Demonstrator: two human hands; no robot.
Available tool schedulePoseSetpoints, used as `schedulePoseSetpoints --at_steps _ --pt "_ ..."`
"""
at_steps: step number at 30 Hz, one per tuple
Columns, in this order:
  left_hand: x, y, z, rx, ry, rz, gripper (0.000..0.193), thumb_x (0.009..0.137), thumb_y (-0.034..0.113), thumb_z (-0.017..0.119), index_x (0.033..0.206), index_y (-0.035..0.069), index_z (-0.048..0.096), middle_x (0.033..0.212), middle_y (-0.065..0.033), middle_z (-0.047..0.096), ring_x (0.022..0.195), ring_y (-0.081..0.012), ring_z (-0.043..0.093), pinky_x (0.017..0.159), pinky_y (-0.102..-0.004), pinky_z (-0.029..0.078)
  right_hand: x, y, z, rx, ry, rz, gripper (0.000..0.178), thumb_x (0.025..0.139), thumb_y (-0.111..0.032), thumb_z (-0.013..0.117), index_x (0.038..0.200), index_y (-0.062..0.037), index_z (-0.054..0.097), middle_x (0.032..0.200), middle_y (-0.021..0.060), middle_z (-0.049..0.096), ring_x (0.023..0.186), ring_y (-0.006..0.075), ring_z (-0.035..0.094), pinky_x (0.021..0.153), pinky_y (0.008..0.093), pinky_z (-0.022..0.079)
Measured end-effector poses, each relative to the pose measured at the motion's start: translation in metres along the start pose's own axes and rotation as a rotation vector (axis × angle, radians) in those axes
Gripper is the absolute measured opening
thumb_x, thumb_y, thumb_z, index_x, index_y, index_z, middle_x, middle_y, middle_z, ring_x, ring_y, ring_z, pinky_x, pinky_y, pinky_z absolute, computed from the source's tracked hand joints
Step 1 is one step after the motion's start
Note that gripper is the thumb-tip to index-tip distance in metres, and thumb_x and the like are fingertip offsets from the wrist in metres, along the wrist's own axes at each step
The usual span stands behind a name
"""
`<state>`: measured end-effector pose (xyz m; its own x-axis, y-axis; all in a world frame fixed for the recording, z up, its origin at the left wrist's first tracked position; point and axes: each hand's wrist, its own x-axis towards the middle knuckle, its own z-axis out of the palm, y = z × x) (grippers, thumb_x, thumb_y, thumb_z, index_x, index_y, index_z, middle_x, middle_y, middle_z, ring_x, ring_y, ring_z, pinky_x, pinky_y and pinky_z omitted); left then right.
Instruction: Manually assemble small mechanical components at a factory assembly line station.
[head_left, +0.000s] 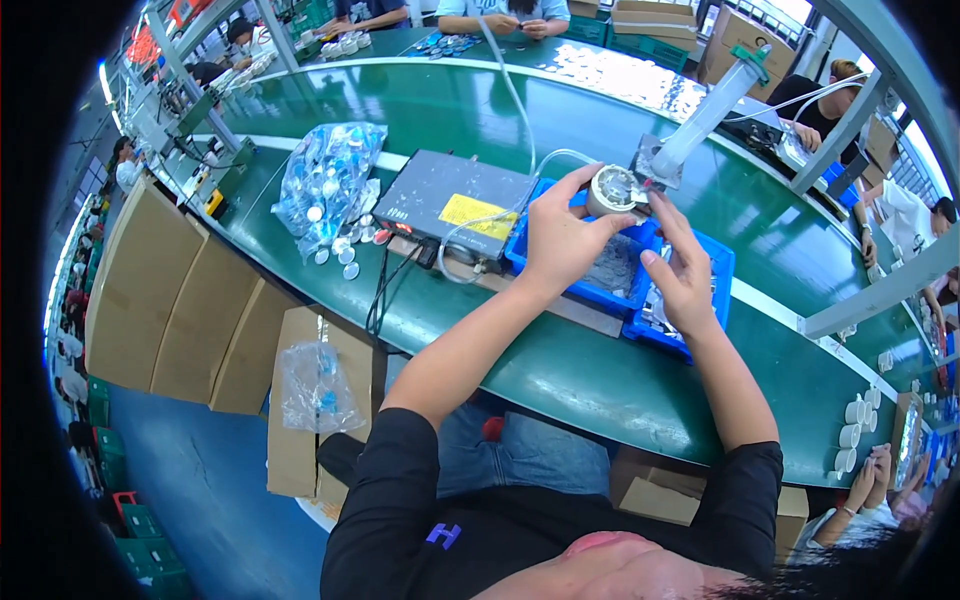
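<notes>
My left hand (pixel 568 232) is closed around a round off-white plastic housing (pixel 612 188), thumb on its near rim and fingers on its left side. The open top of the housing faces up, with greyish parts inside that are too small to name. My right hand (pixel 685 272) is just right of it, fingers stretched out and thumb apart. Its fingertips reach the housing's right side, by the lower end of a clear tube fixture (pixel 700 120) with a metal plate. Below the hands are a blue bin (pixel 632 298) of small greyish parts and another blue bin (pixel 722 290) with pale pieces.
A grey control box (pixel 440 195) with a yellow label and cables sits on the green bench (pixel 560 370). Left of it lies a plastic bag (pixel 330 180) of round caps, some loose. White round parts (pixel 850 435) stand at right. Cardboard boxes (pixel 165 300) are at left. Other people work around the line.
</notes>
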<state>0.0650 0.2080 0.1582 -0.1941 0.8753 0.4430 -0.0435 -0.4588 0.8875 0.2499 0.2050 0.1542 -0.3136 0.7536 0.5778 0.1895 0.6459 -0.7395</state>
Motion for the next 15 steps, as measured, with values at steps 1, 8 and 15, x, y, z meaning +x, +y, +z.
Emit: schedulePoseSetpoints --at_steps 1,8,15 --pt "-0.001 0.001 0.0 -0.003 0.0 0.013 0.063 0.074 -0.007 0.087 0.133 -0.005 0.064 0.122 -0.0187 0.072 0.106 -0.0245 0.072 0.095 -0.036 0.063 -0.001 -0.002 0.0 0.007 -0.008 0.008 0.063 0.092 -0.018 0.061 0.153 -0.0021 0.055 0.153 0.0208 0.056 0.141 0.0371 0.051 0.121 0.0444 0.037" --pt "-0.002 -0.015 -0.001 0.12 0.045 0.17 0.066 0.073 -0.004 0.09 0.134 -0.002 0.064 0.122 -0.0169 0.072 0.105 -0.0244 0.072 0.093 -0.0357 0.063 -0.004 -0.004 0.0 -0.266 0.033 -0.107 0.059 0.089 -0.012 0.063 0.147 -0.0029 0.059 0.15 0.0169 0.06 0.138 0.0362 0.053 0.118 0.0433 0.04" --pt "-0.012 -0.019 -0.019 0.213 0.051 0.277 0.062 0.075 -0.004 0.088 0.132 0.0 0.063 0.12 -0.0151 0.071 0.105 -0.0257 0.071 0.093 -0.0362 0.061 -0.017 0.028 -0.054 -1.085 0.009 0.226 0.024 0.083 -0.026 0.076 0.098 -0.0082 0.08 0.09 0.0142 0.077 0.083 0.0362 0.07 0.076 0.0467 0.056"
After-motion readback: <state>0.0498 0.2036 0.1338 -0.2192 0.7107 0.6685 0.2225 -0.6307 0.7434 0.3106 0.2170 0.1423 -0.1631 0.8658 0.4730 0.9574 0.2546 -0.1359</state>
